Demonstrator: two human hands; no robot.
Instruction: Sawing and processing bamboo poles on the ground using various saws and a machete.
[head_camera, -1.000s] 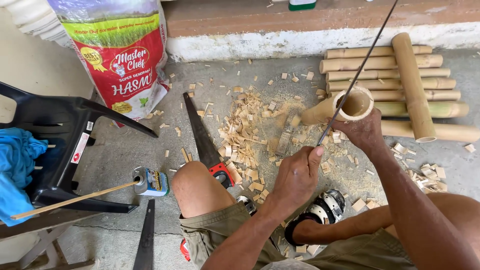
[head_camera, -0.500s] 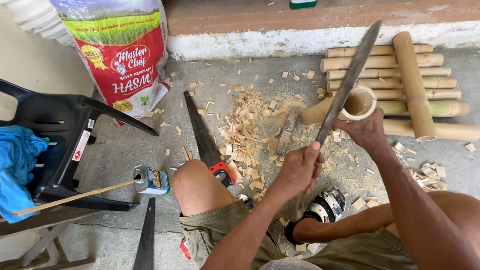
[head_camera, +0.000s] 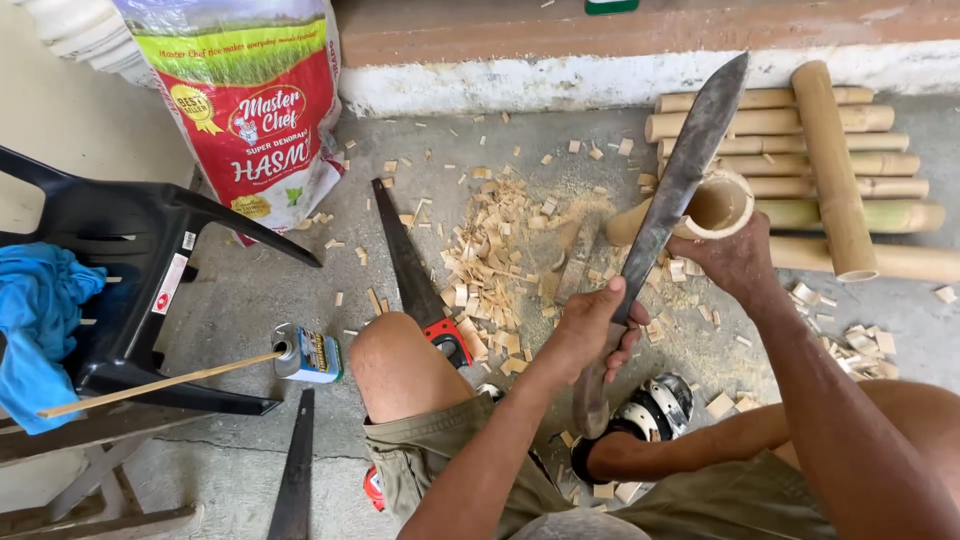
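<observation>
One big change: the blade (head_camera: 690, 160), seen edge-on a second ago, has turned its flat face up while staying laid against the rim of the bamboo tube (head_camera: 700, 210), so the cut looks poised rather than struck. The right hand (head_camera: 735, 258) is closed round the tube, steadying it on the floor. The left hand (head_camera: 595, 325) grips the blade's handle, nearer the knee, above the chips (head_camera: 490, 260).
</observation>
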